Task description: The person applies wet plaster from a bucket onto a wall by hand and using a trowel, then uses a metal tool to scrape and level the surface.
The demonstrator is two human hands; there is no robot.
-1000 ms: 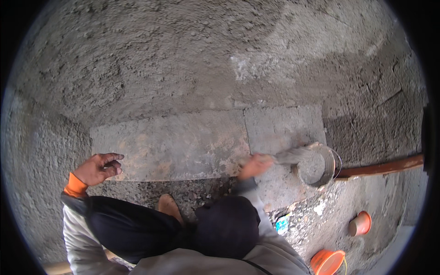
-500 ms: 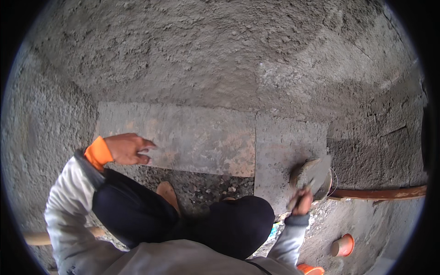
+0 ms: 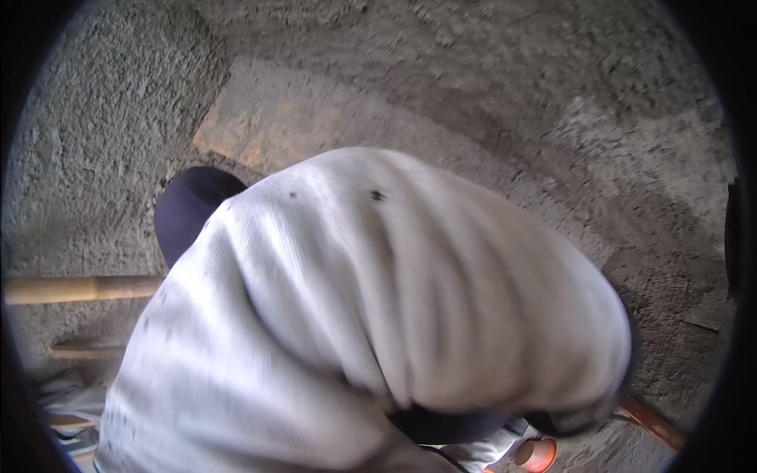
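Observation:
My own pale grey ribbed shirt (image 3: 378, 315) fills most of the view and hides both of my hands. A dark trouser knee (image 3: 185, 213) pokes out at its upper left. Beyond the knee lies a flat stone slab (image 3: 260, 126) with orange-brown patches, set in rough grey mortar (image 3: 489, 87). The grey pan of mortar seen earlier is hidden behind the shirt.
A wooden handle (image 3: 79, 289) runs in from the left edge, with a second stick (image 3: 79, 349) below it. An orange pipe (image 3: 654, 422) and a small orange cup (image 3: 536, 453) show at the lower right. Rough grey mortar ground surrounds everything.
The view has swung and tilted; my body now blocks the slabs, the pan and both hands, which were visible before, the right one at the pan.

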